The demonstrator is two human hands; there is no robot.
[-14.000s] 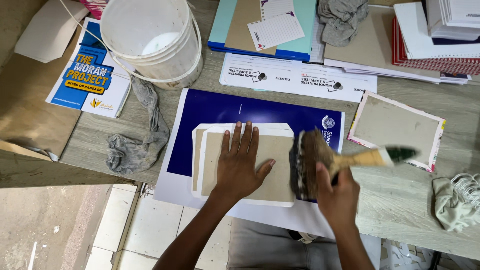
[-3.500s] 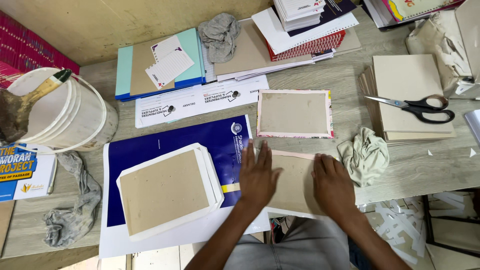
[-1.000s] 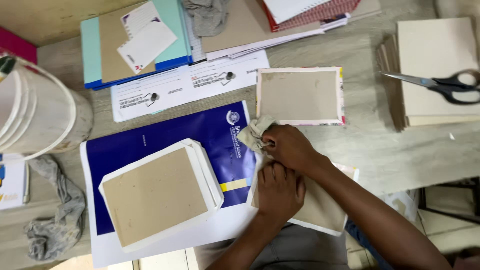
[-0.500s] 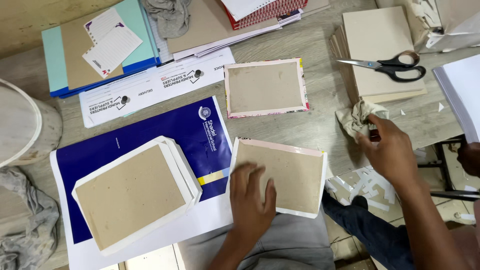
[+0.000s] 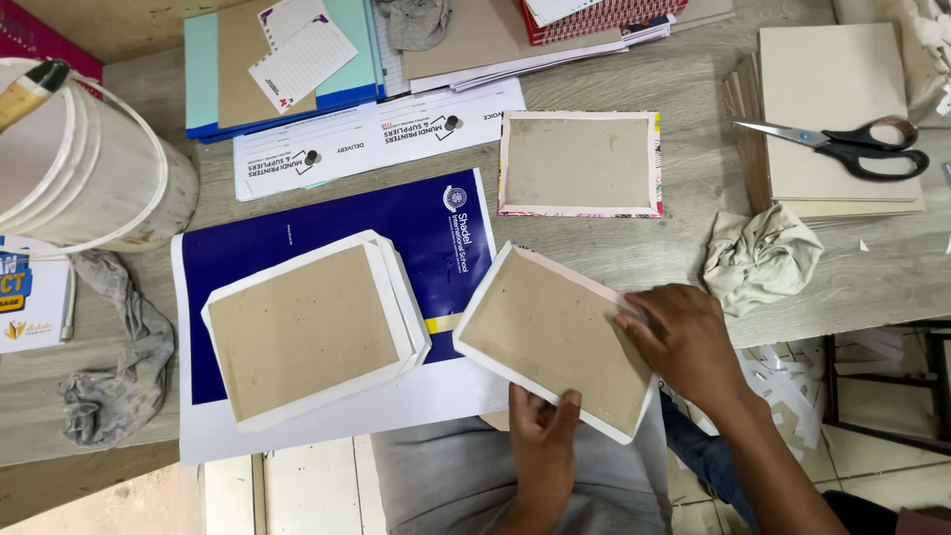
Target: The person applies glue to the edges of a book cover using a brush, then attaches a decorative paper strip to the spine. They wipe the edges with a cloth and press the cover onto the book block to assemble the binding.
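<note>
The grey cardboard panel (image 5: 555, 342) lies tilted at the near edge of the counter (image 5: 684, 253), partly over the blue printed sheet (image 5: 327, 248) and overhanging toward the person's lap. The left hand (image 5: 540, 436) grips its near edge at 6 o'clock, thumb on top; the right hand (image 5: 684, 342) presses flat, fingers spread, on the corner at 3 o'clock, grasping nothing. Folding the white paper border cleanly seems to call for firm, even pressure along the edge while the other hand keeps the board from sliding. The board looks stiff, matte and fibrous, its paper margin thin and smooth. At 9 o'clock sits a stack of similar panels (image 5: 312, 337); at 12 o'clock a finished panel (image 5: 580, 163); at 2 o'clock a crumpled soft cloth (image 5: 761, 260), with scissors (image 5: 842, 149) beyond.
</note>
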